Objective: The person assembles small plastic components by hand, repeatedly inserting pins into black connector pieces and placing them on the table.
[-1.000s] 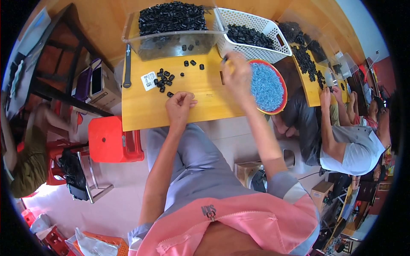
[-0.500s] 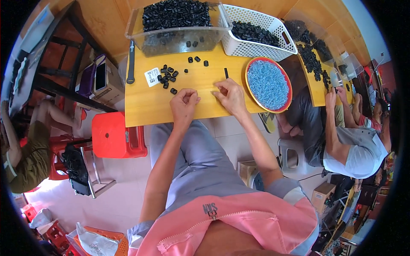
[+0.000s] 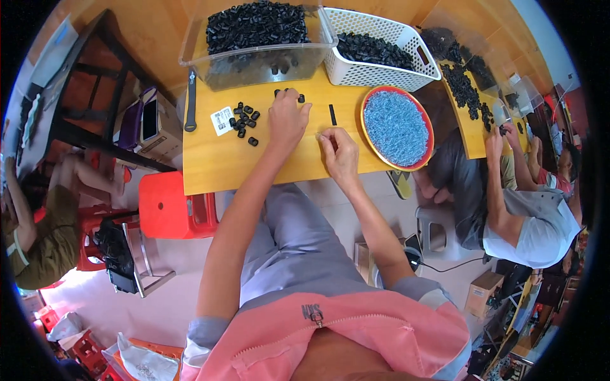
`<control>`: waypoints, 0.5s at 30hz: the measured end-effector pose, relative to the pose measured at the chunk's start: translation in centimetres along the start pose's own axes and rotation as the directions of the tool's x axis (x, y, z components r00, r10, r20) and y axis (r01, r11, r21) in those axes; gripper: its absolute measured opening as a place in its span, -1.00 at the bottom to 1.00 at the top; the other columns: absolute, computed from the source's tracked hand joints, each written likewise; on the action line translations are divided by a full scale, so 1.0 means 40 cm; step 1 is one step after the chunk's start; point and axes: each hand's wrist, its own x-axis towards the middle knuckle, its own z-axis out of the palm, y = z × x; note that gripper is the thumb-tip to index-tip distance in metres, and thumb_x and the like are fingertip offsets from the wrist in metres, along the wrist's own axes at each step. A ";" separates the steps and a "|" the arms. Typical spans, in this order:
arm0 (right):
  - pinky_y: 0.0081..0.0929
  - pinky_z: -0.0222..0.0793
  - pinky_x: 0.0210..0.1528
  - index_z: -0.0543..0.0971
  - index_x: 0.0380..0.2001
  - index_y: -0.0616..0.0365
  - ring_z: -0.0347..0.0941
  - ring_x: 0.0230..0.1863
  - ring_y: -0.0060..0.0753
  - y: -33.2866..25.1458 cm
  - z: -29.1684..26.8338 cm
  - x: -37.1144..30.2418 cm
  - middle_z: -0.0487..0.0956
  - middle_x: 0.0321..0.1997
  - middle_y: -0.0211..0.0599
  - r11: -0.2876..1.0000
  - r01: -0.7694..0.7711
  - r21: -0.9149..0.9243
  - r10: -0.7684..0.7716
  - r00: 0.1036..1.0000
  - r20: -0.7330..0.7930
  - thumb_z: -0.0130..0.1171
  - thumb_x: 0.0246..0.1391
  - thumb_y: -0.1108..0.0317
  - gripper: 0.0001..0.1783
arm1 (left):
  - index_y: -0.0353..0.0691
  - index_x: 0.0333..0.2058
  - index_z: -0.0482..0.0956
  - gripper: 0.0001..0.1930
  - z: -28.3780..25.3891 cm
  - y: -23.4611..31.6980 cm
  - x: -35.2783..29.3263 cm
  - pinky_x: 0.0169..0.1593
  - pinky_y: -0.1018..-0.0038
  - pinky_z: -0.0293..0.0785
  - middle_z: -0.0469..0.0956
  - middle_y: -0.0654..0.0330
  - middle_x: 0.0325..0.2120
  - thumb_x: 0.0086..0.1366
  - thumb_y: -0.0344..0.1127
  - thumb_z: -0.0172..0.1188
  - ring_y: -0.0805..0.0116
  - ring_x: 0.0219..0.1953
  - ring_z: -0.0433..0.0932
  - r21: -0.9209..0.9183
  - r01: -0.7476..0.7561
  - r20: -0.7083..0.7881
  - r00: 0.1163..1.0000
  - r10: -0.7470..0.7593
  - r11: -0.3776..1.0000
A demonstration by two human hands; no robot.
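My left hand [image 3: 288, 122] reaches over the yellow table [image 3: 216, 162] to a few loose black cylindrical pieces [image 3: 301, 98] in front of the clear bin. Its thumb stands apart from the fingers; the fingertips partly cover the pieces. Lower and to the right, my right hand [image 3: 341, 152] is closed in a pinch, and a tiny pale thing seems to show at its fingertips, too small to name. A short black strip [image 3: 332, 115] lies just beyond it. Beside it stands a red, yellow-rimmed bowl [image 3: 365, 127] full of small clear bluish pieces [image 3: 395, 126].
Black pieces fill a clear bin [image 3: 257, 57] and a white perforated basket [image 3: 381, 76] at the back. More black cylinders [image 3: 242, 120] lie by a white label [image 3: 222, 120]. A red stool [image 3: 166, 206] stands left; at right a co-worker [image 3: 527, 219] sits at another table.
My left hand has moved forward and right, from near the table's front to the loose black pieces by the bin. My right hand has drawn slightly nearer, still pinched.
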 end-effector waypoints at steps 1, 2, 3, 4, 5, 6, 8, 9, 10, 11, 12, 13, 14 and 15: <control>-0.37 0.30 -0.46 0.44 -0.51 0.29 0.40 -0.54 -0.17 0.000 0.000 -0.002 0.44 -0.54 -0.11 1.000 0.003 0.010 -0.003 1.000 -0.009 0.10 -0.07 0.52 -0.93 | -0.37 -0.40 0.43 -0.77 0.015 0.009 0.012 -0.26 0.25 0.46 0.45 -0.04 -0.39 -0.02 -0.39 0.22 -0.01 -0.34 0.49 0.138 -0.011 -0.004 1.000 0.012 0.990; -0.37 0.30 -0.47 0.44 -0.51 0.30 0.40 -0.54 -0.17 0.003 0.005 -0.003 0.44 -0.55 -0.12 0.999 0.016 0.039 -0.015 1.000 -0.027 0.11 -0.08 0.53 -0.94 | -0.37 -0.40 0.43 -0.77 0.027 0.015 0.022 -0.26 0.25 0.46 0.45 -0.04 -0.39 -0.02 -0.39 0.22 -0.01 -0.34 0.49 0.137 -0.013 -0.007 1.000 0.014 0.991; -0.37 0.30 -0.47 0.44 -0.51 0.30 0.40 -0.54 -0.17 0.008 0.005 0.001 0.44 -0.55 -0.12 0.999 0.019 0.039 -0.018 0.999 -0.028 0.11 -0.08 0.53 -0.94 | -0.36 -0.39 0.43 -0.78 0.037 0.019 0.029 -0.26 0.25 0.46 0.42 -0.03 -0.36 -0.03 -0.42 0.21 0.01 -0.29 0.48 0.219 -0.030 0.043 0.999 0.021 0.975; -0.46 0.30 -0.50 0.45 -0.49 0.31 0.40 -0.57 -0.31 0.014 0.007 -0.002 0.45 -0.56 -0.16 0.999 0.036 0.017 -0.036 0.999 -0.027 0.12 -0.07 0.53 -0.93 | -0.35 -0.37 0.42 -0.78 0.050 0.014 0.031 -0.25 0.26 0.46 0.40 -0.01 -0.34 -0.04 -0.45 0.19 0.03 -0.25 0.46 0.296 -0.048 0.099 0.995 0.020 0.954; -0.55 0.30 -0.52 0.47 -0.48 0.31 0.40 -0.60 -0.44 0.019 0.008 -0.003 0.46 -0.56 -0.21 0.999 0.053 -0.004 -0.053 0.998 -0.025 0.14 -0.07 0.53 -0.93 | -0.35 -0.37 0.42 -0.78 0.060 0.008 0.033 -0.25 0.26 0.46 0.40 -0.01 -0.34 -0.04 -0.45 0.19 0.03 -0.25 0.46 0.296 -0.046 0.102 0.995 0.016 0.954; -0.55 0.30 -0.52 0.47 -0.48 0.31 0.40 -0.60 -0.44 0.021 0.009 -0.002 0.46 -0.56 -0.21 0.999 0.050 -0.003 -0.050 0.999 -0.022 0.14 -0.07 0.53 -0.93 | -0.33 -0.38 0.43 -0.80 0.068 0.001 0.034 -0.25 0.28 0.47 0.40 0.00 -0.34 -0.05 -0.48 0.17 0.04 -0.24 0.45 0.342 -0.069 0.102 0.994 0.036 0.937; -0.55 0.30 -0.53 0.47 -0.49 0.31 0.39 -0.61 -0.45 0.023 0.004 -0.002 0.46 -0.56 -0.21 0.999 0.049 -0.006 -0.049 0.998 -0.029 0.14 -0.08 0.53 -0.93 | -0.32 -0.38 0.43 -0.80 0.072 0.006 0.025 -0.26 0.30 0.47 0.41 0.01 -0.34 -0.06 -0.51 0.14 0.05 -0.23 0.45 0.386 -0.101 0.116 0.991 0.060 0.917; -0.55 0.30 -0.53 0.47 -0.49 0.31 0.39 -0.61 -0.45 0.020 0.001 -0.003 0.46 -0.56 -0.21 0.999 0.043 -0.006 -0.043 0.999 -0.031 0.14 -0.08 0.53 -0.93 | -0.31 -0.38 0.44 -0.80 0.072 0.007 0.017 -0.26 0.32 0.47 0.41 0.01 -0.35 -0.07 -0.53 0.13 0.06 -0.24 0.44 0.388 -0.114 0.108 0.991 0.078 0.915; -0.46 0.29 -0.51 0.45 -0.50 0.30 0.39 -0.58 -0.34 0.014 -0.002 0.000 0.44 -0.56 -0.18 1.000 0.024 0.000 -0.024 0.999 -0.026 0.14 -0.09 0.53 -0.93 | -0.30 -0.38 0.44 -0.79 0.068 0.009 0.013 -0.26 0.35 0.48 0.41 0.02 -0.36 -0.09 -0.55 0.12 0.07 -0.25 0.44 0.391 -0.127 0.097 0.991 0.096 0.912; -0.38 0.29 -0.49 0.44 -0.52 0.29 0.38 -0.56 -0.22 0.011 -0.003 0.000 0.43 -0.56 -0.14 1.000 0.005 0.006 -0.005 1.000 -0.022 0.13 -0.10 0.54 -0.92 | -0.30 -0.38 0.44 -0.79 0.068 0.009 0.010 -0.26 0.35 0.48 0.41 0.02 -0.36 -0.09 -0.55 0.12 0.07 -0.25 0.44 0.392 -0.129 0.099 0.990 0.098 0.911; -0.38 0.29 -0.49 0.44 -0.52 0.29 0.38 -0.56 -0.22 0.012 -0.003 -0.003 0.43 -0.56 -0.14 1.000 0.004 0.006 -0.004 1.000 -0.023 0.13 -0.10 0.54 -0.92 | -0.31 -0.40 0.42 -0.84 0.068 0.010 0.007 -0.26 0.26 0.45 0.41 0.01 -0.38 -0.05 -0.53 0.09 0.04 -0.26 0.44 0.348 -0.152 0.081 0.988 0.132 0.925; -0.39 0.29 -0.49 0.44 -0.52 0.29 0.38 -0.56 -0.23 0.014 -0.003 -0.002 0.43 -0.56 -0.14 1.000 0.000 0.011 0.000 1.000 -0.023 0.13 -0.10 0.53 -0.92 | -0.32 -0.43 0.41 -0.89 0.069 0.010 0.007 -0.26 0.18 0.41 0.41 0.00 -0.41 -0.01 -0.51 0.06 0.01 -0.28 0.44 0.306 -0.174 0.054 0.985 0.165 0.936; -0.40 0.29 -0.49 0.44 -0.51 0.29 0.39 -0.56 -0.24 0.014 -0.003 0.000 0.43 -0.57 -0.15 1.000 -0.003 0.014 0.004 1.000 -0.023 0.13 -0.10 0.53 -0.92 | -0.32 -0.43 0.41 -0.89 0.070 0.009 0.007 -0.26 0.18 0.41 0.41 0.00 -0.41 -0.01 -0.51 0.06 0.01 -0.28 0.44 0.307 -0.173 0.047 0.985 0.167 0.936; -0.40 0.29 -0.49 0.44 -0.51 0.29 0.39 -0.56 -0.24 0.010 -0.002 0.001 0.43 -0.57 -0.15 1.000 0.004 0.015 -0.003 1.000 -0.022 0.13 -0.10 0.53 -0.92 | -0.31 -0.41 0.40 -0.87 0.071 0.009 0.005 -0.26 0.18 0.41 0.41 0.00 -0.42 -0.02 -0.51 0.06 0.02 -0.29 0.43 0.312 -0.172 0.058 0.985 0.162 0.935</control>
